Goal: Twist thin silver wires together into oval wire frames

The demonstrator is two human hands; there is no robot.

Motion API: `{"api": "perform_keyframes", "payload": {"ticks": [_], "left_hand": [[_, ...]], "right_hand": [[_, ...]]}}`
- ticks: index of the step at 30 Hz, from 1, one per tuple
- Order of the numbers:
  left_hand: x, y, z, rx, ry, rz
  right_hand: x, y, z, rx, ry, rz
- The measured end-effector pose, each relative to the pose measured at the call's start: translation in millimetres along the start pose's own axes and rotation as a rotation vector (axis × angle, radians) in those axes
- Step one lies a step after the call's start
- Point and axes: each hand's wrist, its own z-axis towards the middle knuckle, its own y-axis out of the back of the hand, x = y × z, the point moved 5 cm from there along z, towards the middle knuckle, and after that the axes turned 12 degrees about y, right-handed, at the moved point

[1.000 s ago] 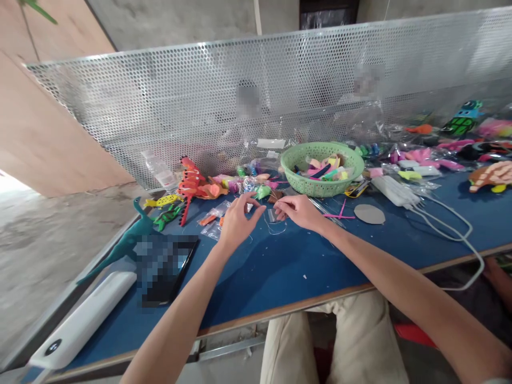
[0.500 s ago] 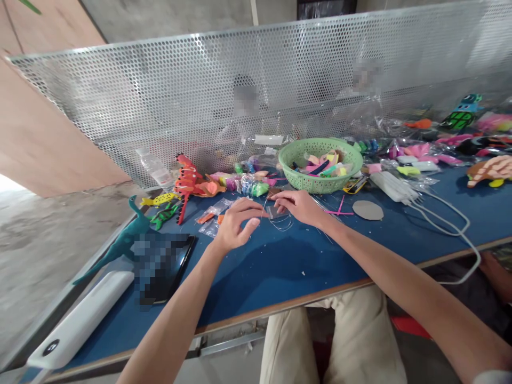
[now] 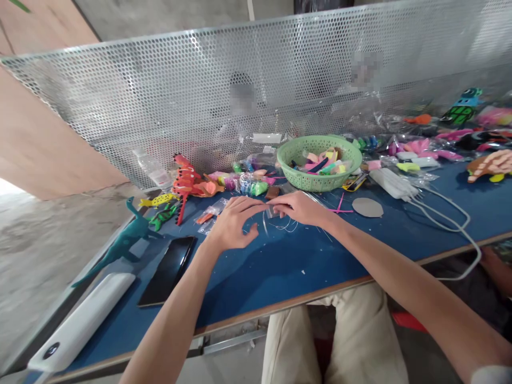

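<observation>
Over the middle of the blue table point(image 3: 272, 277), my left hand point(image 3: 237, 223) has its thumb apart from its outstretched fingers, and nothing shows in it. Its fingertips meet those of my right hand point(image 3: 294, 207). The fingers of my right hand are pinched together on a thin wire point(image 3: 265, 224) that hangs below the fingertips. Beneath my right hand lies a small clear bag, with loops of thin wire point(image 3: 288, 224) around it. A brown block point(image 3: 272, 192) rests just behind the hands.
A green basket point(image 3: 318, 181) of colourful pieces stands behind my right hand. Dinosaur figures, one teal point(image 3: 130, 234), one red point(image 3: 186, 178), and a black phone point(image 3: 168, 272) lie left. A grey disc point(image 3: 367, 207) and a white power strip point(image 3: 390, 184) with cables are right. Perforated metal panel behind.
My left hand has moved slightly left with its thumb lowered, and its fingertips now meet the right ones. The wire stood up between the hands before; now it hangs down. The view has shifted slightly.
</observation>
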Motion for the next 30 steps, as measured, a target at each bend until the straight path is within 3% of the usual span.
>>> {"api": "perform_keyframes", "payload": {"ticks": [4, 9, 15, 20, 25, 30], "left_hand": [[2.7, -8.9, 2.7, -0.067, 0.076, -0.012], [6.8, -20.5, 4.8, -0.122, 0.278, -0.258], [13.5, -34.2, 5.3, -0.079, 0.46, -0.483], [18.1, -45.0, 6.4, 0.061, 0.499, -0.66], [14.7, -47.0, 6.2, 0.073, 0.462, -0.611], [19.1, -54.5, 4.2, 0.09, 0.538, -0.707]], "right_hand": [[5.6, -0.6, 1.4, 0.027, -0.029, 0.025], [10.9, -4.5, 4.5, 0.063, -0.017, 0.042], [9.5, -8.2, 3.2, 0.019, -0.065, 0.103], [6.0, -14.2, 1.5, 0.026, -0.066, 0.179], [0.7, -14.0, 0.2, 0.025, -0.139, 0.136], [-0.1, -14.1, 0.5, 0.009, -0.156, 0.083]]}}
